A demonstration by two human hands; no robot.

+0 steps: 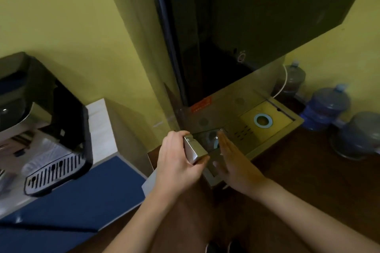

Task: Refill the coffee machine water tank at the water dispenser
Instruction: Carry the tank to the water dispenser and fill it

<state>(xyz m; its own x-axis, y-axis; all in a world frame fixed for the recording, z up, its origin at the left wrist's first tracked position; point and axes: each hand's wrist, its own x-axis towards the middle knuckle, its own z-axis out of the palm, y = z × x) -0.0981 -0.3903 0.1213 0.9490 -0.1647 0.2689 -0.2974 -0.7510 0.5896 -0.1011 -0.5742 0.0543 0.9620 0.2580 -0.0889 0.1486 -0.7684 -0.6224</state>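
Note:
The clear water tank (211,177) stands low in front of the water dispenser (226,47), against the dispenser's steel tray (236,109). My left hand (176,162) is shut on a grey rectangular lid piece (194,150) at the tank's top left. My right hand (234,162) is flat with straight fingers against the tank's right side, fingertips pointing at the dispenser. A round fitting shows through the tank between my hands. The dispenser's spout (241,56) is far above the tank. The coffee machine (41,109) sits at the left, its rear bay empty.
The coffee machine's slotted drip tray (53,172) juts over a blue-fronted cabinet (88,197). A yellow panel with a blue ring (263,121) lies in the tray's right part. Large water bottles (327,107) stand on the dark floor at the right. A yellow wall is behind.

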